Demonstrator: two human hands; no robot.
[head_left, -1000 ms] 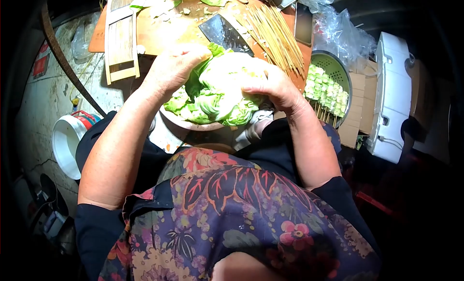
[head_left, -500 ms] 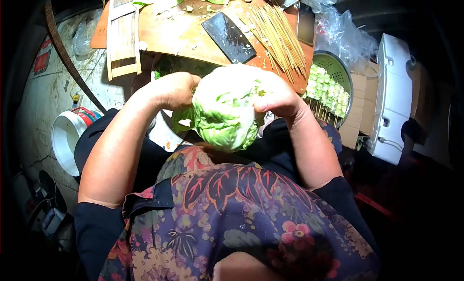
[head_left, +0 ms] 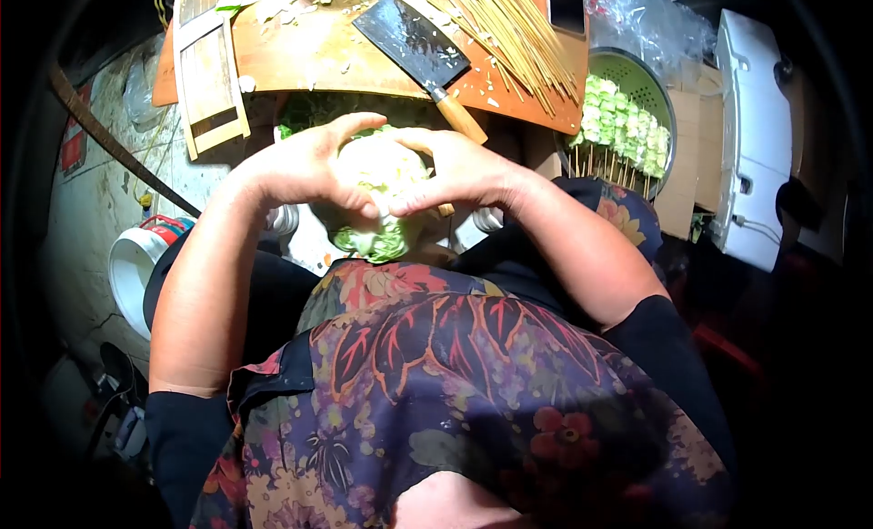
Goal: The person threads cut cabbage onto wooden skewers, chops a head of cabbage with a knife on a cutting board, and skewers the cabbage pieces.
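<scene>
A pale green head of cabbage (head_left: 380, 165) is held low over my lap, in front of the board's near edge. My left hand (head_left: 318, 168) curves round its left side, with the thumb across the near face. Round the right side curls my right hand (head_left: 462, 172), its thumb almost meeting the left one. Part of the cabbage is hidden by the fingers. Beyond the hands, a cleaver (head_left: 414, 43) lies on the wooden board (head_left: 314, 60), its wooden handle sticking out over the near edge.
Thin wooden skewers (head_left: 523, 38) lie at the board's right. Skewered cabbage pieces (head_left: 618, 120) rest in a green colander (head_left: 657, 88). A wooden slatted frame (head_left: 211, 83) overhangs the board's left side. A white bucket (head_left: 132, 274) stands at left; a white foam box (head_left: 750, 147) is far right.
The cabbage has moved lower and slightly left, and both hands have closed further round it, thumbs nearer each other. The view has shifted, and the cleaver's handle now shows.
</scene>
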